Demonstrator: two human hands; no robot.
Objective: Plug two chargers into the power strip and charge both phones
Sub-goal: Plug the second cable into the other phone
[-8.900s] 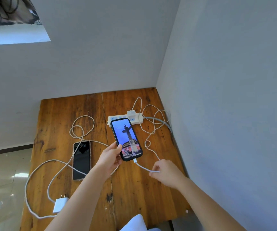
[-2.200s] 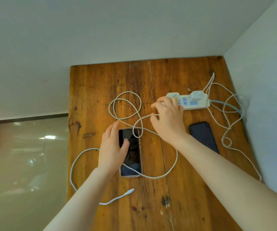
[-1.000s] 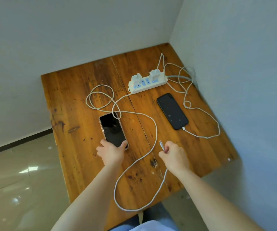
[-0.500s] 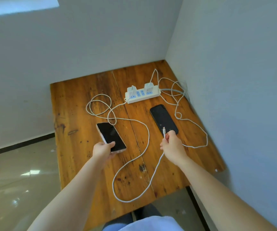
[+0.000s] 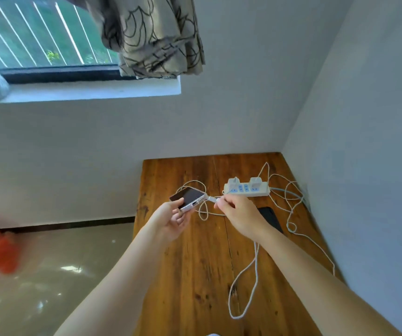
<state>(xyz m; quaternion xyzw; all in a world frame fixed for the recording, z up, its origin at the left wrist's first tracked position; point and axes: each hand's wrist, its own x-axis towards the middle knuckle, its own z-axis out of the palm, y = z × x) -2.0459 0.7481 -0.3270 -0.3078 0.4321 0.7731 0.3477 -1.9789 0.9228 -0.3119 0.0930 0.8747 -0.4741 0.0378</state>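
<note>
The near part of the wooden table (image 5: pixel 195 275) is bare except for a white cable (image 5: pixel 251 282) looping toward its near edge; the right wall closes that side, and open floor lies to the left. The left hand (image 5: pixel 171 220) grips a silver-edged phone (image 5: pixel 190 197) lifted off the table, port end facing right. The right hand (image 5: pixel 240 213) pinches the cable's connector (image 5: pixel 212 199) just beside that port. A black phone (image 5: pixel 271 218) lies behind the right wrist. Farther off, the power strip (image 5: pixel 246 189) carries two white chargers (image 5: pixel 234 183). No writing is readable.
</note>
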